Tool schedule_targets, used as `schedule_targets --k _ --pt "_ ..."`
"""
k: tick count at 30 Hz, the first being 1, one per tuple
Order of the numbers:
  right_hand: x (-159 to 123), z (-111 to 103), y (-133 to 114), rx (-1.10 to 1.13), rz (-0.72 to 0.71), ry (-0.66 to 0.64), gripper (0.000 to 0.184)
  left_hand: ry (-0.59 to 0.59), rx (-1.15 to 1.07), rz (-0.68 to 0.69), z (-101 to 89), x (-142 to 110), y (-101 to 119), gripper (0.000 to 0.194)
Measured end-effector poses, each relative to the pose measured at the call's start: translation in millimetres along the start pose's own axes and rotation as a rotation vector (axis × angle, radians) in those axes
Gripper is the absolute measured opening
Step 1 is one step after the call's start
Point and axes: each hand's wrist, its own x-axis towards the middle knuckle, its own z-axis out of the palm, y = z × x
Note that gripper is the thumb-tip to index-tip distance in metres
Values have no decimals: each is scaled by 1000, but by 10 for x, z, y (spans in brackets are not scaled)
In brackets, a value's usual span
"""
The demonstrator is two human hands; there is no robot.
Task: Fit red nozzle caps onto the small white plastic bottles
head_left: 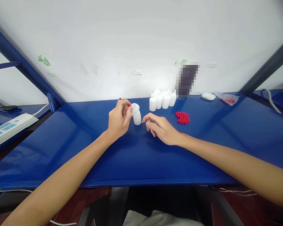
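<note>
White stack (137, 117): stood on the blue table (122, 166) between the two hands, its round pieces piled a little unevenly; it was the landmark for every place below.
Left hand (119, 117): was just left of the white stack, thumb and forefinger pinching a red bead near its top; whether the fingertips also touched the top piece, I could not tell.
Red bead (129, 105): showed between the left fingertips, close beside the upper part of the white stack.
Right hand (160, 127): was just right of the white stack, fingers loosely curled, with a small gap between thumb and forefinger; whether a fingertip brushed the stack was too close to tell.
Second red bead (120, 98): showed behind and left of the white stack, beyond the left hand.
White bottles (162, 100): stood upright in a tight group behind and right of the white stack.
Bead pile (183, 118): lay well to the right of the white stack, past the right hand.
Clear bag (228, 99): lay far right of the white stack with red pieces inside, beside a small white case (208, 96).
Power strip (10, 128): was far left of the white stack.
</note>
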Motion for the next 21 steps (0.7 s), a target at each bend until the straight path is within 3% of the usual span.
schedule_targets --k 7,12,17,21 --pt "-17 -1 -62 -142 -86 -104 14 -167 51 -147 21 28 -37 16" --pt "-18 18 -66 -202 -98 -80 11 -311 124 -198 -1 68 35 18" --pt "-37 42 -43 -411 -219 32 23 -370 202 -193 -32 115 70 19" --pt "-41 57 -14 -564 -184 41 40 -323 189 -197 -26 104 75 21"
